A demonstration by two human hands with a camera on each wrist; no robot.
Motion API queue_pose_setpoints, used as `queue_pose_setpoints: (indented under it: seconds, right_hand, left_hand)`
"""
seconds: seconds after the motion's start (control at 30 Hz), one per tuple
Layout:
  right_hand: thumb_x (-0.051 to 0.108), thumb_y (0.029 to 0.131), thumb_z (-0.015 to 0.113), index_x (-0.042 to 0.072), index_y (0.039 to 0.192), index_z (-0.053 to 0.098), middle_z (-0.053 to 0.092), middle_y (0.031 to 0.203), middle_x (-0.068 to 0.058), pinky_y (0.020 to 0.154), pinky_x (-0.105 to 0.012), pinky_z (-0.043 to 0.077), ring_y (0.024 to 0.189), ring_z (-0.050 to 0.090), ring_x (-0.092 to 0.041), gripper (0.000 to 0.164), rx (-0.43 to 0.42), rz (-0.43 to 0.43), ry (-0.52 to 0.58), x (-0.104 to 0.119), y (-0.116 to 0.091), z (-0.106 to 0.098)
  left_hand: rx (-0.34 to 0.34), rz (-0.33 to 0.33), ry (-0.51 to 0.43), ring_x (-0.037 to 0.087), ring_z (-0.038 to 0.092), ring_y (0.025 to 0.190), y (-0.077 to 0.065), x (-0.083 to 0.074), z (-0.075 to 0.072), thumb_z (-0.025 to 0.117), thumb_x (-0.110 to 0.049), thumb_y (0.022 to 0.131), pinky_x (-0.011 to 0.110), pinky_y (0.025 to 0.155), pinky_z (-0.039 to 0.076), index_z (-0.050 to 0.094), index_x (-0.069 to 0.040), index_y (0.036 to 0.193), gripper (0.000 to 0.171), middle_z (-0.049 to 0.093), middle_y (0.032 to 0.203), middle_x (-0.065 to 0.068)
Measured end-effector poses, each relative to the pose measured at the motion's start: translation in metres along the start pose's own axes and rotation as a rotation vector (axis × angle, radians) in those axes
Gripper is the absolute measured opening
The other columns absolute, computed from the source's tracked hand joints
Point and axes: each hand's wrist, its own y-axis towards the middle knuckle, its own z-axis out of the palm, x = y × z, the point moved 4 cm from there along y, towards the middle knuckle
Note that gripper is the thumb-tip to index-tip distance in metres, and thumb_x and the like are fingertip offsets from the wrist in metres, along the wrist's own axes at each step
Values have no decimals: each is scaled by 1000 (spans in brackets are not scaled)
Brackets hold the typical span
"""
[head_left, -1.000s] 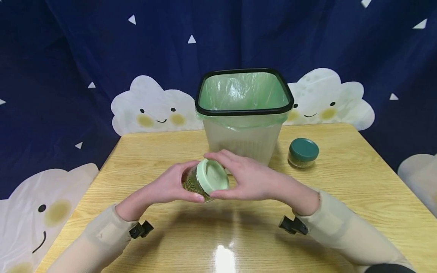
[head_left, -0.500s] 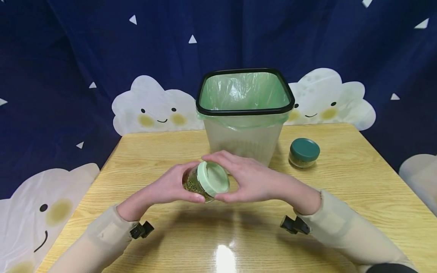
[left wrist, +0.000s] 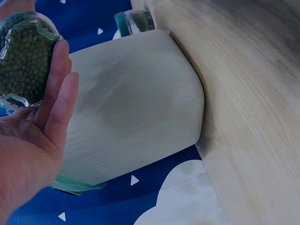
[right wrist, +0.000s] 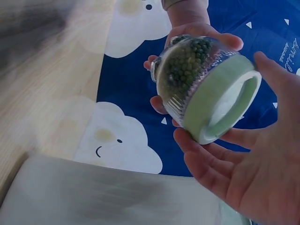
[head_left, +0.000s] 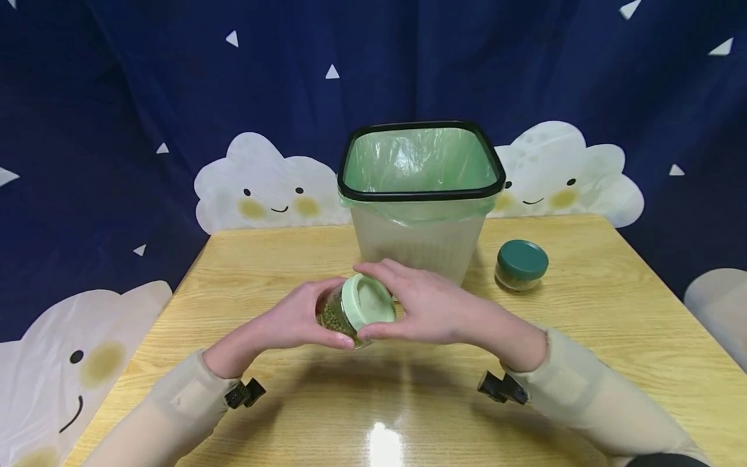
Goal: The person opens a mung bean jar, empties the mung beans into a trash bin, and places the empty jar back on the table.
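A glass jar point(head_left: 334, 314) of small green beans tilts in the air above the table, its pale green lid point(head_left: 371, 301) facing right. My left hand point(head_left: 294, 316) grips the glass body, thumb in front and fingers behind. Around the lid's rim, my right hand point(head_left: 428, 303) holds on with the thumb low and the fingertips at the top. In the right wrist view the lid point(right wrist: 220, 99) sits on the jar's mouth, and the beans point(right wrist: 187, 61) show through the glass. The left wrist view shows the jar's base point(left wrist: 26, 61) full of beans.
A bin point(head_left: 417, 237) with a black rim and green liner stands behind my hands. To its right is a second, low jar point(head_left: 521, 266) with a dark green lid. A navy curtain point(head_left: 280, 84) with clouds hangs behind the wooden table point(head_left: 257, 259).
My right thumb shifts along the lid's rim to the right, then back left. Both hands keep hold of the jar, which stays almost in place. The head view tilts slightly.
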Motion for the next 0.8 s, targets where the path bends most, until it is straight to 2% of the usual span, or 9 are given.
queue_pose_setpoints:
  seconds: [0.27,0.57,0.8]
  right_hand:
    - [59,84,66,21,148,35,46,133,4,89,-38,49,109,55,-16,81,-8,-81,23,3,-2,-1]
    - [42,81,74,20,147,37,44,136,5,92,-36,48,115,52,-13,79,-46,-195,18,6,-4,-4]
    - [32,76,77,22,146,38,42,139,6,94,-37,47,119,48,-12,80,-54,-250,35,8,-4,-7]
  left_hand:
    - [5,4,-28,17,62,95,-1,-2,1,87,-23,71,36,83,53,57,-11,126,65,65,106,-1]
    - [4,2,-20,18,62,95,-2,-3,0,87,-24,70,36,83,53,55,-11,129,68,64,107,0]
    - [5,25,-24,20,62,95,-1,-4,-1,87,-23,72,36,82,53,54,-5,131,71,64,107,3]
